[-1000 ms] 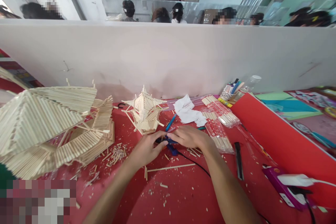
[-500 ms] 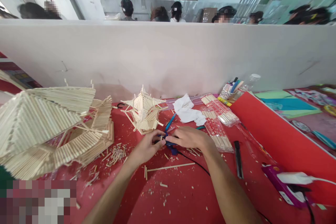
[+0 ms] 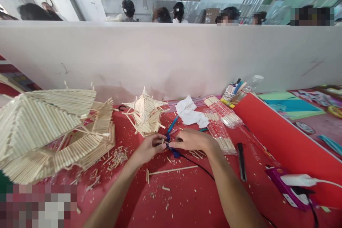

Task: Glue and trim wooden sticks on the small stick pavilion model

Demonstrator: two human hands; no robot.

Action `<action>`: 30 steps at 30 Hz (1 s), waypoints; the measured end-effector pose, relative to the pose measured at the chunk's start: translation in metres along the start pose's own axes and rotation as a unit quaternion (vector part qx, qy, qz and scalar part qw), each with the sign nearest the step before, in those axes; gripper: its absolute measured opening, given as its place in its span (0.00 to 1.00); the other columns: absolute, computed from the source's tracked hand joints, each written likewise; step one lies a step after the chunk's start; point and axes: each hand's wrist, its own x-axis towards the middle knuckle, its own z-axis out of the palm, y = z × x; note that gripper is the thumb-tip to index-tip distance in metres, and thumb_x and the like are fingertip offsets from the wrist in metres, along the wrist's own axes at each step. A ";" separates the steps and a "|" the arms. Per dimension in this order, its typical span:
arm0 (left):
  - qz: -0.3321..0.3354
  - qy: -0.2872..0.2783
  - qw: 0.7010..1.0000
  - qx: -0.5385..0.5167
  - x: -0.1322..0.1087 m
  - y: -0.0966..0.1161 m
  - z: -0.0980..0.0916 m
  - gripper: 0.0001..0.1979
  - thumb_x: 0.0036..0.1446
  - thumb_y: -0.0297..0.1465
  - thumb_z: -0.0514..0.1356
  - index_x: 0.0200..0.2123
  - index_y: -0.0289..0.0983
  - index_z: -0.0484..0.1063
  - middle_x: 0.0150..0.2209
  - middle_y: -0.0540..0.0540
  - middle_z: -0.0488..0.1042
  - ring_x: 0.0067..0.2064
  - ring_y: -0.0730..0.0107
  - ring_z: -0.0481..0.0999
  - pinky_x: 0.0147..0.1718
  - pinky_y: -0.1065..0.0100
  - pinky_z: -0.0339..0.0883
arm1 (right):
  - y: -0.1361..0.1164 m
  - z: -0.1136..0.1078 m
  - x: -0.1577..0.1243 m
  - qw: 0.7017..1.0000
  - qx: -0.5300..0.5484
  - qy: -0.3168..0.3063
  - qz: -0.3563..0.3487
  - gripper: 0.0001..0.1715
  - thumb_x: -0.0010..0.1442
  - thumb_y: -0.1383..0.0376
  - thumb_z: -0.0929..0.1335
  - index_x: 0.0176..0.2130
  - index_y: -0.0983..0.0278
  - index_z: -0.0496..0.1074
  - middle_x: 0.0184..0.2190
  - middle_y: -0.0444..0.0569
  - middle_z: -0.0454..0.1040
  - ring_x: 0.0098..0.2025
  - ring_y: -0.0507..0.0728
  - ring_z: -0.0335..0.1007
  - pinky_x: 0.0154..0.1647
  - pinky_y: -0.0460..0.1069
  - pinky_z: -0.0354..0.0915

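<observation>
- Head view: the blue tool point(image 3: 176, 154) was between the two hands, low over the red table point(image 3: 197, 203), with its cord point(image 3: 200, 164) running off to the near right.
- The right hand point(image 3: 191, 139) was the nearer, its fingertips touching the tool; those fingers were curled, but whether they gripped it could not be told.
- The left hand point(image 3: 149, 148) faced it from the other side, thumb and fingers apparently pinching a short stick point(image 3: 163, 141) just left of the tool.
- The tool's long axis was hidden by the fingers; the short stick showed too little to judge its slant.
- Two stick houses: a large one point(image 3: 50, 121) well to the left, a small one point(image 3: 145, 114) just beyond the left hand.
- Two packs of sticks point(image 3: 223, 110), beyond the right hand.
- One white cloth point(image 3: 191, 112), one blue pen point(image 3: 173, 124), one black knife point(image 3: 242, 162).
- One long stick point(image 3: 173, 170), nearer the person than the hands, with scraps point(image 3: 116, 158) too many to count.
</observation>
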 end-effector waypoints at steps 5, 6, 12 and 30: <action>0.012 -0.003 1.000 0.019 0.003 -0.003 -0.005 0.23 0.46 0.41 0.74 0.42 0.34 0.76 0.45 0.39 0.78 0.47 0.59 0.77 0.46 0.61 0.71 | -0.005 -0.003 -0.004 1.000 -0.022 0.011 0.018 0.31 0.64 0.43 0.64 0.26 0.63 0.75 0.20 0.46 0.71 0.21 0.51 0.59 0.24 0.47 0.48; 0.011 -0.004 1.000 0.020 0.003 -0.003 -0.006 0.23 0.47 0.41 0.73 0.42 0.34 0.76 0.44 0.39 0.78 0.47 0.59 0.77 0.46 0.61 0.72 | -0.006 -0.003 -0.005 0.999 -0.026 0.011 0.022 0.31 0.65 0.43 0.64 0.27 0.63 0.75 0.21 0.47 0.72 0.22 0.51 0.60 0.24 0.48 0.48; -0.001 -0.002 1.000 -0.003 0.003 -0.002 -0.011 0.25 0.46 0.42 0.74 0.43 0.34 0.76 0.42 0.41 0.79 0.45 0.61 0.78 0.46 0.62 0.72 | -0.012 -0.004 -0.008 0.999 -0.041 0.014 0.031 0.32 0.70 0.46 0.58 0.33 0.63 0.78 0.31 0.53 0.80 0.30 0.58 0.73 0.27 0.48 0.53; 0.164 -0.096 0.957 0.217 -0.007 0.008 -0.009 0.29 0.55 0.30 0.68 0.59 0.40 0.67 0.54 0.39 0.74 0.54 0.57 0.75 0.55 0.55 0.69 | -0.012 0.021 -0.035 0.960 -0.250 0.122 0.006 0.35 0.76 0.57 0.51 0.36 0.67 0.79 0.31 0.57 0.81 0.35 0.61 0.77 0.34 0.51 0.54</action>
